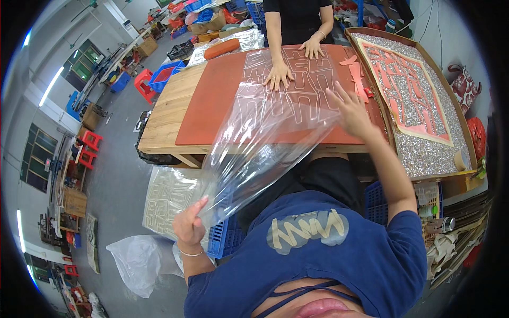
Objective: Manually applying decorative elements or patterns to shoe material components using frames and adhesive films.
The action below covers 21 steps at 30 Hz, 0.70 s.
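Mid-frame, the clear plastic film (263, 139) looks light, limp and slippery, best gripped by its edges. The left hand (190, 222), fingers curled, pinches its lower-left corner; the right hand (352, 112) spreads open at its right edge, hold unclear.

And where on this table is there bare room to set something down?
The wooden table has a bare strip left of the red mat; the mat is bare between that strip and the clear film. Further right is crowded: film, a co-worker's hands, your right hand, pink pieces.
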Tool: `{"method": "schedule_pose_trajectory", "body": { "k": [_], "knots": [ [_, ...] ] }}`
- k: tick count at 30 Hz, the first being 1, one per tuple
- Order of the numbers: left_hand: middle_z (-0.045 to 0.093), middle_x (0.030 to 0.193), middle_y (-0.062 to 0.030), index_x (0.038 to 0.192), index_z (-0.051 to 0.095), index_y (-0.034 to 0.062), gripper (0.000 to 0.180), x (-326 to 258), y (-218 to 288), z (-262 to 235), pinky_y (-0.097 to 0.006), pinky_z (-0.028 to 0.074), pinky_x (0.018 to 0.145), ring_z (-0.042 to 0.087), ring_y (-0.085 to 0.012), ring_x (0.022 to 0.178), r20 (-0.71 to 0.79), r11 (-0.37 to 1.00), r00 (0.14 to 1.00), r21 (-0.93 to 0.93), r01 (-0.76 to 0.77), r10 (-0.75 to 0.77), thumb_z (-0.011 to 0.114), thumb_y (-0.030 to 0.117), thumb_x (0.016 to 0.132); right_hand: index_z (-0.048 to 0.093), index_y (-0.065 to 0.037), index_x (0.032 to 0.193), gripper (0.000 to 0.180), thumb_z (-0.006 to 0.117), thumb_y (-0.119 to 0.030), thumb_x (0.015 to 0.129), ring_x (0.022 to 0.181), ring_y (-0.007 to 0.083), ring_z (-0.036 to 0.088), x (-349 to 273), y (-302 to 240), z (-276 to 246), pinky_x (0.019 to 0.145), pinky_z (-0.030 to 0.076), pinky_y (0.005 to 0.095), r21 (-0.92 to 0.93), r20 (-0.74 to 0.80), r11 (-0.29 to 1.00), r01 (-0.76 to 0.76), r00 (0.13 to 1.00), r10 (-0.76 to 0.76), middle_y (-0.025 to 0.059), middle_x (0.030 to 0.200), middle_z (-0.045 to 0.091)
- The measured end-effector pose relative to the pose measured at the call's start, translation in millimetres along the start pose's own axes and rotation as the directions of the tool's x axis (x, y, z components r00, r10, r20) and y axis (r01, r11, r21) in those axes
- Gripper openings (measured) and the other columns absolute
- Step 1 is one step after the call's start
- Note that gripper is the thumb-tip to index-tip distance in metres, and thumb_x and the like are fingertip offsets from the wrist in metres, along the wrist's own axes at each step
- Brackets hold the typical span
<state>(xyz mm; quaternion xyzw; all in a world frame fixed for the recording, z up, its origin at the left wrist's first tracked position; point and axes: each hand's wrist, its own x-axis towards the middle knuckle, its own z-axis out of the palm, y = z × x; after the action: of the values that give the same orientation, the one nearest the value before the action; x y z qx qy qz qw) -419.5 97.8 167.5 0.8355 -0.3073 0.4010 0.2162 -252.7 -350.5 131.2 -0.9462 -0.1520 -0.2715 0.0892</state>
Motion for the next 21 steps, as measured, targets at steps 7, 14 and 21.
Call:
{"method": "schedule_pose_trajectory", "body": {
  "k": [7, 14, 21],
  "knots": [
    [0.069, 0.081, -0.0150, 0.093, 0.052, -0.0008, 0.034, -20, -43, 1, -0.031, 0.054, 0.061, 0.066, -0.0268, 0.065, -0.184, 0.987, 0.972, 0.033, 0.154, -0.146, 0.035, 0.026, 0.101, 0.049, -0.006, 0.127, 0.041, 0.048, -0.018, 0.088, 0.122, 0.0336, 0.046, -43, 24, 66, 0.111, 0.021, 0.0477, -0.195, 0.239, 0.956, 0.219, 0.956, -0.170, 0.0137, 0.125, 0.055],
    [0.061, 0.083, -0.0209, 0.096, 0.048, -0.0059, 0.030, -61, -92, -9, -0.035, 0.057, 0.058, 0.065, -0.0279, 0.067, -0.591, 0.934, 0.724, -0.203, 0.294, -0.356, 0.040, 0.023, 0.099, 0.046, 0.003, 0.127, 0.043, 0.045, -0.020, 0.090, 0.098, 0.0285, 0.061, -86, -101, 12, 0.075, 0.050, 0.0387, -0.107, 0.381, 0.994, 0.024, 0.924, 0.018, 0.0184, 0.111, 0.059],
    [0.063, 0.087, -0.0213, 0.103, 0.050, -0.0043, 0.041, -108, -141, -77, -0.028, 0.052, 0.045, 0.061, -0.0227, 0.055, -0.796, 0.827, 0.364, -0.279, 0.487, -0.483, 0.039, 0.034, 0.097, 0.046, 0.020, 0.117, 0.046, 0.044, -0.017, 0.090, 0.062, 0.0253, 0.066, -53, -215, -53, 0.047, 0.050, 0.0356, 0.161, 0.565, 0.845, 0.511, 0.654, -0.503, 0.0243, 0.091, 0.065]
  ]
}}
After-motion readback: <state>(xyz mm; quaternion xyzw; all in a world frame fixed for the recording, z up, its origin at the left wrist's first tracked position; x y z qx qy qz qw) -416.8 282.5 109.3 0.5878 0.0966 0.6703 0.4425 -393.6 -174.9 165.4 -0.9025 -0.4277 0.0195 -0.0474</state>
